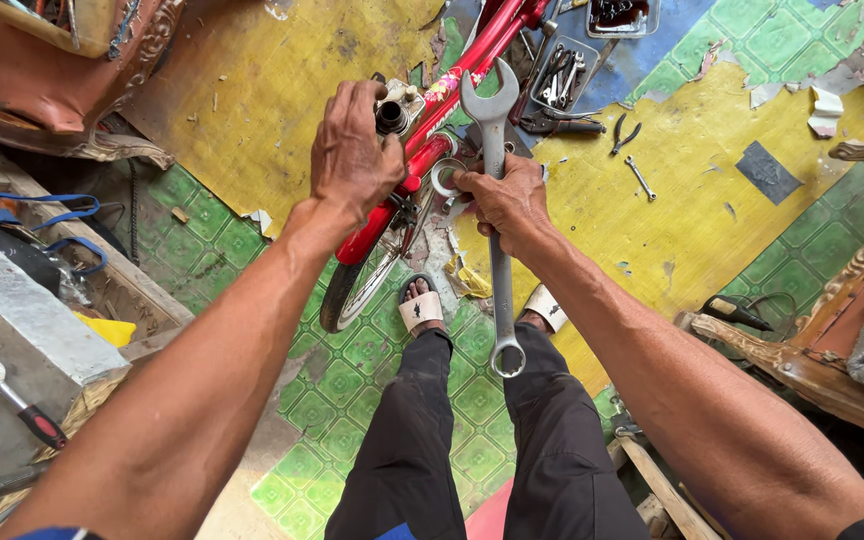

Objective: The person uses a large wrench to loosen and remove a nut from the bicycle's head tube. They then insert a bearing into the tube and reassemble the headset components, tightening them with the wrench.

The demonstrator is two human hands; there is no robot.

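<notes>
Hands (432,180) on red bicycle frame (452,90) (right gripping big wrench (495,200))

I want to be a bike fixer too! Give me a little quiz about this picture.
1. True or false: the right hand holds a big spanner.
2. What colour is the bike frame? A blue, B red, C black.
3. What does the left hand grip?

Key
1. True.
2. B, red.
3. The metal tube end at the top of the frame.
</notes>
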